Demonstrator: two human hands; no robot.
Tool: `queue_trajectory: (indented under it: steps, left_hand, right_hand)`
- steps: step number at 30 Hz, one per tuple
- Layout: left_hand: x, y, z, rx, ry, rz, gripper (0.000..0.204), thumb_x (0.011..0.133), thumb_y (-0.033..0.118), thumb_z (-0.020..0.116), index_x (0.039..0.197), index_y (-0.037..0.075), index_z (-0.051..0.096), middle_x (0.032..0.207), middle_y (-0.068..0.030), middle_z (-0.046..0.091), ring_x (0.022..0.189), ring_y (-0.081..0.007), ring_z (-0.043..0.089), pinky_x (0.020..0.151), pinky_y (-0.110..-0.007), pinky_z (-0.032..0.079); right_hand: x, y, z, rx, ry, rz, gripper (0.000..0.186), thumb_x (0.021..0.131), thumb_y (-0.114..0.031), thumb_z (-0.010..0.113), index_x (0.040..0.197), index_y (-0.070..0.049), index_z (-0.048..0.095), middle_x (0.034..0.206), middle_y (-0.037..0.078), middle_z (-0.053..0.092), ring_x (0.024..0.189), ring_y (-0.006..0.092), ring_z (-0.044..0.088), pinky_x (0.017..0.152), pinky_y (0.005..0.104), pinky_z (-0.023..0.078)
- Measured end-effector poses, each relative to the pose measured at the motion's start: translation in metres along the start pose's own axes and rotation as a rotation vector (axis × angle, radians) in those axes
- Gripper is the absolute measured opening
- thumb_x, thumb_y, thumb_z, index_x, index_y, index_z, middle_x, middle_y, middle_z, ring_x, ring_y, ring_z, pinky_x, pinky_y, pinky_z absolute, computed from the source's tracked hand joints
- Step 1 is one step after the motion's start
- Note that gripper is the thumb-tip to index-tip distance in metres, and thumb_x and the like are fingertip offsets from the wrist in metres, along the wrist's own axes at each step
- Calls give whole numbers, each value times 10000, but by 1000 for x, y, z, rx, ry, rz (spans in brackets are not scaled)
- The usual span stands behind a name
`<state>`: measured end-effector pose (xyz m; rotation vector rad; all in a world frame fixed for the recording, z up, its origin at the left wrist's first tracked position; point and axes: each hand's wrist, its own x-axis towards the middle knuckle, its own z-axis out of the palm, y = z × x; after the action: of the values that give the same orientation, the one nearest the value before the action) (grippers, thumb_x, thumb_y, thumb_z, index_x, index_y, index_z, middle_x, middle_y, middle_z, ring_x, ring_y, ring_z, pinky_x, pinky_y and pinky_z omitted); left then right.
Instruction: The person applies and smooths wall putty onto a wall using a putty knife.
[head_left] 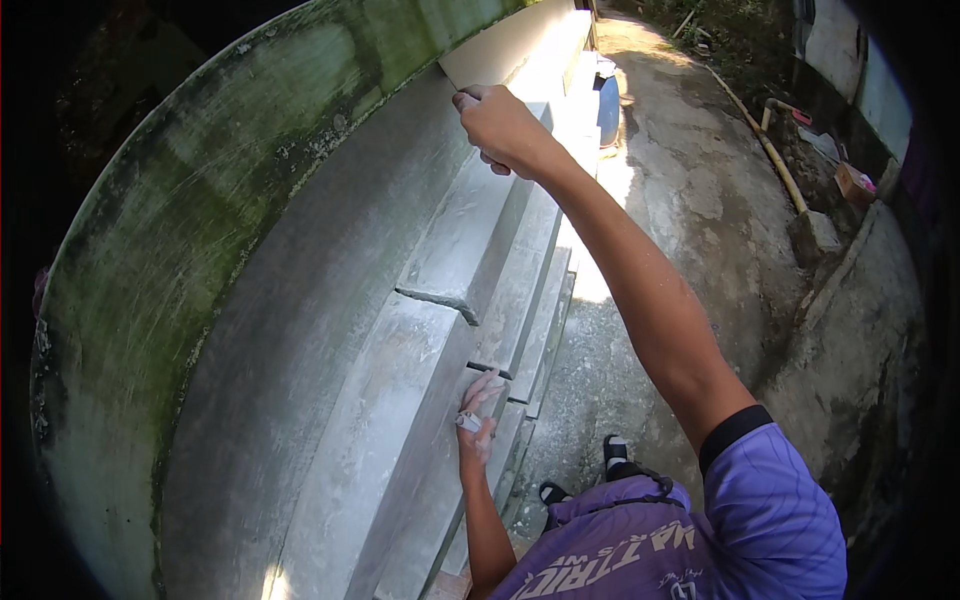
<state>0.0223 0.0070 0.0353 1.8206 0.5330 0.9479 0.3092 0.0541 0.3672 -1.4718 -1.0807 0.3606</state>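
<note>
My right hand is raised at the upper middle, its fingers curled closed beside a pale smooth panel; I cannot make out what they hold. Below it, a grey rectangular block meets a second long block at a dark cracked joint. My left hand, coated in pale dust, rests on the stepped side of these blocks, fingers stretched out. A small whitish thing sits at its thumb, too unclear to name.
A green-stained curved wall rises at left beside a grey band. A concrete path runs along the right, with a yellowish pipe, debris and a blue barrel farther up. My sandalled feet are below.
</note>
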Motion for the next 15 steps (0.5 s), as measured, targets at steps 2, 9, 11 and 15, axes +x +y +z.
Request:
queue_trajectory:
  steps: [2, 9, 11, 15]
  left_hand:
    - [-4, 0, -3, -156, 58, -313, 448, 759, -22, 527, 1192, 27, 632, 1179, -50, 622, 771, -120, 545, 662, -253, 444]
    - [-1, -6, 4, -207, 89, -218, 432, 768, -24, 545, 1187, 43, 630, 1109, -37, 606, 704, -88, 487, 564, -242, 404]
    - [-12, -19, -8, -138, 121, -263, 435, 751, -10, 553, 1177, 26, 631, 1164, -62, 625, 844, -143, 560, 711, -270, 465]
    - [-2, -18, -4, -70, 81, -30, 452, 729, 15, 569, 1176, 5, 632, 1210, -91, 632, 1033, -203, 579, 922, -307, 439]
  right_hand:
    - [0, -3, -1, -15, -18, 6, 366, 1028, -262, 433, 1213, 22, 572, 621, 30, 414, 402, 127, 368, 363, 304, 320]
    - [10, -7, -36, -8, -133, 39, 412, 1035, -277, 443, 1315, 4, 552, 668, 39, 447, 431, 104, 388, 356, 301, 308]
    - [-5, -4, -35, -6, -188, 145, 417, 1036, -290, 450, 1319, -2, 554, 639, 27, 443, 422, 97, 379, 352, 298, 308]
    - [-20, -5, -32, 15, -130, 31, 431, 1034, -292, 466, 1360, -21, 540, 602, 6, 426, 399, 96, 365, 341, 292, 299]
